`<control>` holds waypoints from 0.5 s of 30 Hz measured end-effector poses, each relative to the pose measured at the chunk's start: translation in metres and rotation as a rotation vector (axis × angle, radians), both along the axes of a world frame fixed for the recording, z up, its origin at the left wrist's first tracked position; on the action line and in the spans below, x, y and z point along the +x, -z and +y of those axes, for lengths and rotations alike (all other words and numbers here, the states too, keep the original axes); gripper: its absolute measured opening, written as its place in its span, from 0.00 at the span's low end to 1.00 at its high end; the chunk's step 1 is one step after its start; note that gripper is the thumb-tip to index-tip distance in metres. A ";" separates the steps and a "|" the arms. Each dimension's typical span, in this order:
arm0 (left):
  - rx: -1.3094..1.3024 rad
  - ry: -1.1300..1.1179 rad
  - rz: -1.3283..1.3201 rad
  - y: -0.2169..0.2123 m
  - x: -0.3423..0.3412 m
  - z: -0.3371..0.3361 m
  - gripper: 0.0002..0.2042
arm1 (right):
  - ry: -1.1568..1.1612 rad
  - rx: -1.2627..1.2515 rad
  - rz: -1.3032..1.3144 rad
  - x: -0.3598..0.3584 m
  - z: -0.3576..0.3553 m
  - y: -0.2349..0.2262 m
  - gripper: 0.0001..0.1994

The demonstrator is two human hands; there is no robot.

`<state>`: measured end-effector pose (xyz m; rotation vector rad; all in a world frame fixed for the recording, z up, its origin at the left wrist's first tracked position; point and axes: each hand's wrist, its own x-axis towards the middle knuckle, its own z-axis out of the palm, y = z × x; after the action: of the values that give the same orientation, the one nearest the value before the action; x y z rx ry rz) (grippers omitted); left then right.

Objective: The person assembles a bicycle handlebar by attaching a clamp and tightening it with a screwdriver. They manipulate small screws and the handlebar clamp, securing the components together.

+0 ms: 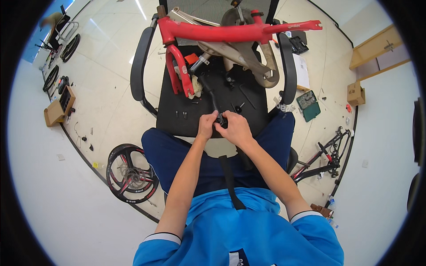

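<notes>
My left hand (207,125) and my right hand (236,127) meet at the near edge of a black office-chair seat (177,93), both closed around the end of a black bicycle stem (212,95) that runs away from me. A red bicycle frame (222,33) with its fork lies across the chair's armrests beyond. Small bolts (180,114) lie on the seat left of my hands.
A black wheel with red trim (130,174) lies on the floor at my left knee. A black bicycle frame (321,157) lies to the right, near a green case (308,105). Cardboard boxes (57,111) and more wheels (51,77) sit far left.
</notes>
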<state>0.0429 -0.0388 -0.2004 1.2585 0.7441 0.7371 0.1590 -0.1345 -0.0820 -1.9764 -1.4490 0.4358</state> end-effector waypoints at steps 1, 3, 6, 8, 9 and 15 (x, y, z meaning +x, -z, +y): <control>0.036 0.030 0.019 -0.002 0.000 0.000 0.26 | -0.016 -0.045 0.016 0.003 0.002 -0.002 0.19; 0.083 0.070 0.058 -0.007 -0.001 -0.002 0.25 | -0.029 -0.127 0.053 0.003 0.003 -0.008 0.20; 0.133 0.072 0.055 -0.014 -0.001 -0.003 0.22 | -0.041 -0.065 0.078 0.005 0.000 -0.005 0.20; 0.191 0.035 -0.036 -0.015 0.003 -0.002 0.20 | -0.042 0.065 0.090 0.006 0.000 -0.005 0.19; 0.158 0.041 -0.046 -0.019 0.005 -0.002 0.16 | -0.030 0.106 0.063 0.005 -0.001 -0.005 0.19; 0.213 0.000 0.011 -0.048 0.016 -0.001 0.16 | -0.067 0.347 -0.192 0.019 0.007 0.010 0.21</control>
<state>0.0591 -0.0400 -0.1523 1.4558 0.6883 0.8266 0.1782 -0.1271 -0.0918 -1.7293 -1.5907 0.0164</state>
